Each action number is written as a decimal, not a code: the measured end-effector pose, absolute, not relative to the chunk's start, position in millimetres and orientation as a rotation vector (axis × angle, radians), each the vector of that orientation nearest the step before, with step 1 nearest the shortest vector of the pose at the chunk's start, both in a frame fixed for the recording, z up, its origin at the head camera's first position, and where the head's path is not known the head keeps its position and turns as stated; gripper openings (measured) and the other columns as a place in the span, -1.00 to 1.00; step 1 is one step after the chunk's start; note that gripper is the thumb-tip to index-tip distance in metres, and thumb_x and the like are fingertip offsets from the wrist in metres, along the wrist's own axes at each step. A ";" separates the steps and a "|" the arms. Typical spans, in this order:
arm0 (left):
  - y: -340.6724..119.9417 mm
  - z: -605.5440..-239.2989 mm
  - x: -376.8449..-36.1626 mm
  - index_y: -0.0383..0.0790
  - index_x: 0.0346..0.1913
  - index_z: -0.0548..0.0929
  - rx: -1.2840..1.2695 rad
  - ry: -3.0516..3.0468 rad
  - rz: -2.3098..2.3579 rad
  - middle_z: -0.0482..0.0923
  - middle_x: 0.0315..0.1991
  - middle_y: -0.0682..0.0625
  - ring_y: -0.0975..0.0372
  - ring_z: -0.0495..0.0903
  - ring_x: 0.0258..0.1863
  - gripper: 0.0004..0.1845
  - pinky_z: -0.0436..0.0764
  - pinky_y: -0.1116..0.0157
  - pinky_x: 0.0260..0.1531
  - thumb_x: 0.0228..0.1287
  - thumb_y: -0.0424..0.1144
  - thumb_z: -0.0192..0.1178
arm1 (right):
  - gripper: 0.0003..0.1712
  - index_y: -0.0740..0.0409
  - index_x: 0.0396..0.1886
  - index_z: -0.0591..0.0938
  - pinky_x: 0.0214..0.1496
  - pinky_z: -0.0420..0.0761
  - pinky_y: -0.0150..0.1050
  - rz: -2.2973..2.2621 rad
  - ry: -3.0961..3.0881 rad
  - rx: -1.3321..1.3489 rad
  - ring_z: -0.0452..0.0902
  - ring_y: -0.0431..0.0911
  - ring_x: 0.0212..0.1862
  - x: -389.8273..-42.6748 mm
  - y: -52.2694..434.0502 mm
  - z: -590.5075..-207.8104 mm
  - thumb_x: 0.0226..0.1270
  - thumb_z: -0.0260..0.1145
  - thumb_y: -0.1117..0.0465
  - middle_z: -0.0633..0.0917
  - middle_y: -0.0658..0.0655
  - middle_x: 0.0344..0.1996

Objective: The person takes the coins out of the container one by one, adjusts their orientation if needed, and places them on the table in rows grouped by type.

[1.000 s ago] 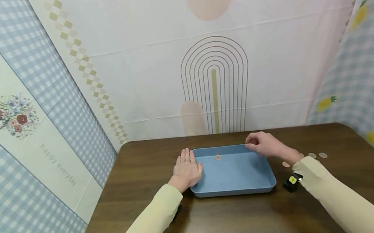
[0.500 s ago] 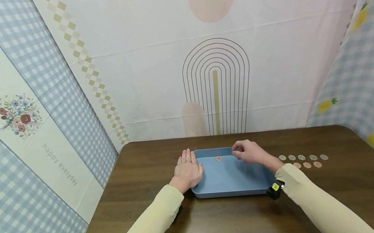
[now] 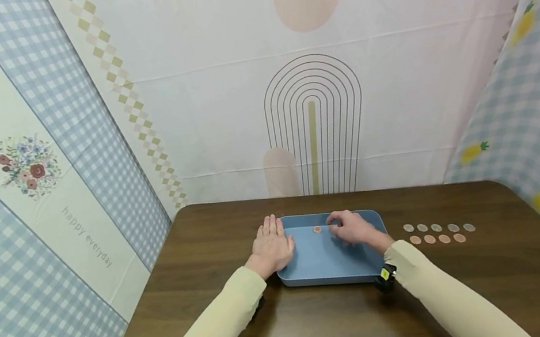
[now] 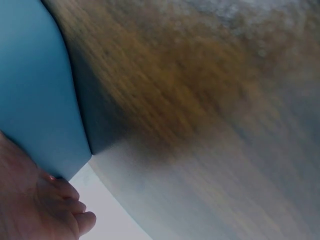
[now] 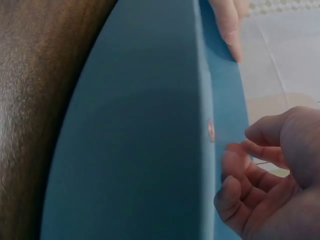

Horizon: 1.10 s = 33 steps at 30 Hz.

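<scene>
Coin placing in the blue tray

Right hand [image 3: 351, 227], fingers curled and seemingly empty, hovers beside the coin [image 3: 317, 229] in the tray [image 3: 315, 261]; left hand [image 3: 273, 245] rests flat, steadying. A nudge could scatter it.

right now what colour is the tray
Blue, a plain muted blue; the tray shows best in the head view.
</scene>
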<state>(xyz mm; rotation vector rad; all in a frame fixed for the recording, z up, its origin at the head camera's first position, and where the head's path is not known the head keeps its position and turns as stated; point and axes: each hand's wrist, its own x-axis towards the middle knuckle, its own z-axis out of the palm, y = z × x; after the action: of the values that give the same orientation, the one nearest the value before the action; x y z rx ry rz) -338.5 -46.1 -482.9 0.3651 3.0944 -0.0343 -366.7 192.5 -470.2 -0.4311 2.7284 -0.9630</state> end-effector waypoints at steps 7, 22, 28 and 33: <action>-46.7 -481.2 -336.6 -0.38 0.53 0.04 0.366 3.098 -0.031 -0.03 0.56 -0.27 -0.03 -0.04 0.58 -0.30 0.11 0.08 0.52 0.55 0.05 -0.39 | -0.63 0.08 0.21 0.58 -0.63 0.46 -0.28 -0.949 2.704 -0.407 0.44 -0.14 -0.68 -368.8 183.0 -481.0 0.47 0.12 0.18 0.59 0.07 -0.55; -46.9 -483.4 -338.3 -0.37 0.52 0.06 0.373 3.096 -0.016 -0.02 0.56 -0.26 -0.02 -0.02 0.57 -0.30 0.12 0.07 0.51 0.54 0.05 -0.36 | -0.58 0.03 0.24 0.61 -0.37 0.48 -0.27 -0.807 2.806 -0.448 0.53 -0.07 -0.30 -375.6 172.8 -491.1 0.40 0.20 0.22 0.62 0.29 0.17; -46.8 -482.4 -338.0 -0.37 0.53 0.03 0.374 3.093 -0.027 -0.04 0.57 -0.26 -0.03 -0.03 0.57 -0.30 0.11 0.07 0.52 0.55 0.06 -0.39 | -0.59 0.03 0.23 0.62 -0.28 0.54 -0.20 -0.770 2.818 -0.449 0.57 -0.05 -0.23 -377.8 170.9 -491.5 0.42 0.22 0.14 0.61 0.29 0.20; -46.9 -482.7 -337.5 -0.36 0.53 0.05 0.369 3.093 -0.021 -0.03 0.56 -0.25 -0.02 -0.02 0.57 -0.30 0.12 0.08 0.52 0.54 0.06 -0.37 | -0.64 0.01 0.13 0.67 -0.52 0.54 -0.22 -0.833 2.810 -0.423 0.57 -0.09 -0.52 -377.4 168.7 -492.0 0.43 0.23 0.05 0.69 0.24 0.04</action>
<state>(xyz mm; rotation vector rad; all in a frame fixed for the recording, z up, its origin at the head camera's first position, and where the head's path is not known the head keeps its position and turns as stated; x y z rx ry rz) -337.5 -46.9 -482.7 0.3686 3.0927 -0.0205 -377.4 168.7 -492.0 -0.4225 2.8096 -0.8327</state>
